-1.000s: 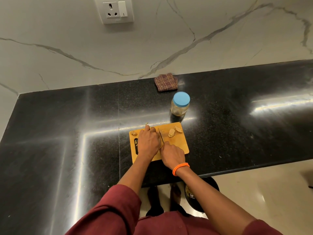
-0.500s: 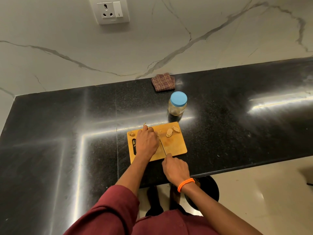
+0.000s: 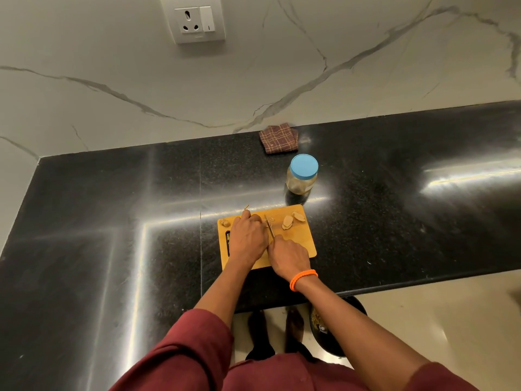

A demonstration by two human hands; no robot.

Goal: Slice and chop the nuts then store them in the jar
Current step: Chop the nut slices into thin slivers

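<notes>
Slicing stage — right hand (image 3: pixel 289 256) clenches the thin steel knife (image 3: pixel 269 226), blade pointing away, just right of the nut-pinning left hand (image 3: pixel 249 237).

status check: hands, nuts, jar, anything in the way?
Right hand grips knife, left hand steadies a nut. Cut nuts on board. Jar lidded, behind board. Nothing obstructing.

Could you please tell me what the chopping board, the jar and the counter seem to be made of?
Chopping board: probably wood or bamboo, matte tan. Jar: see-through glass or plastic, I cannot tell which; its blue lid looks like plastic. Counter: polished black speckled stone, with mirror-like glare.
</notes>
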